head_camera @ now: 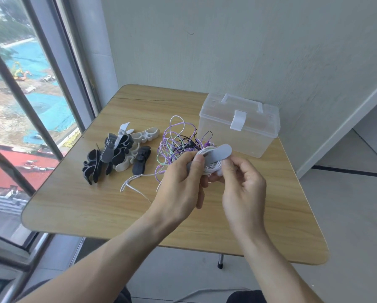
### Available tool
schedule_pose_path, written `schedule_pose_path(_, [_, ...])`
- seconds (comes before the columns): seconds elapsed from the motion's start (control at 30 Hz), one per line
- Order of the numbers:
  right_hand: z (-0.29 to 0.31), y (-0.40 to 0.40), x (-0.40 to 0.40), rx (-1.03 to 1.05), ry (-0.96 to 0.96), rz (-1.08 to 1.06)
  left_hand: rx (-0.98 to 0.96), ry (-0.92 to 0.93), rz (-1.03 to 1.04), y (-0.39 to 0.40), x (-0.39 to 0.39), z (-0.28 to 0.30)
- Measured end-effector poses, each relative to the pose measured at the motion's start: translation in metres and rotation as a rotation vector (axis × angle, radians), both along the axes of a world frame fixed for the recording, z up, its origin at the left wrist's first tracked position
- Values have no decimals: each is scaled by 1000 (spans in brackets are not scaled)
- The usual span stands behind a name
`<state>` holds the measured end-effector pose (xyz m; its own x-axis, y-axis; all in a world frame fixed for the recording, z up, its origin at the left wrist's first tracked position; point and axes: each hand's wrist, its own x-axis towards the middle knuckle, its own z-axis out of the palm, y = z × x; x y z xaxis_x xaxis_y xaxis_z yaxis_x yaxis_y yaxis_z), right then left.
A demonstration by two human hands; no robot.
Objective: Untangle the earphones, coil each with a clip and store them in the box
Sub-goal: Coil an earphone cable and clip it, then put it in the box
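My left hand (181,182) and my right hand (242,182) hold a coil of white earphone cable (211,165) above the table, with a grey clip (221,154) wrapped around it. My left thumb and fingers pinch the coil's left side; my right fingers pinch the clip's lower end. A loose white cable tail (135,184) trails onto the table to the left. Behind my hands lies a tangle of purple, green and black earphones (176,143). The clear plastic box (240,125) stands at the back right with its lid closed.
A heap of black, grey and white clips (117,152) lies on the left part of the wooden table (95,204). A window with metal bars runs along the left. The wall stands right behind the table.
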<state>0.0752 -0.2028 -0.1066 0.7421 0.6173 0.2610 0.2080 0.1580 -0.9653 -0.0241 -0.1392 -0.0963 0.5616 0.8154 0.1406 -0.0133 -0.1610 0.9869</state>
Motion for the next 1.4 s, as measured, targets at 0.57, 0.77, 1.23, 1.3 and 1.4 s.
schedule_pose_path(0.57, [28,4,25,22,740,16,510,324,-302,-5,22,-2])
schedule_pose_path(0.77, [31,10,58,55,777,-194,445,169,-208,0,24,25])
schedule_pose_path(1.23, [13,19,89,-50,383,-199,1122,734,-45,105,144,26])
schedule_pose_path(1.3, [15,19,93,-58,347,-205,1207,789,-59,108,150,25])
schedule_pose_path(1.4, [18,18,100,-108,253,-215,1421,941,-67,108,152,20])
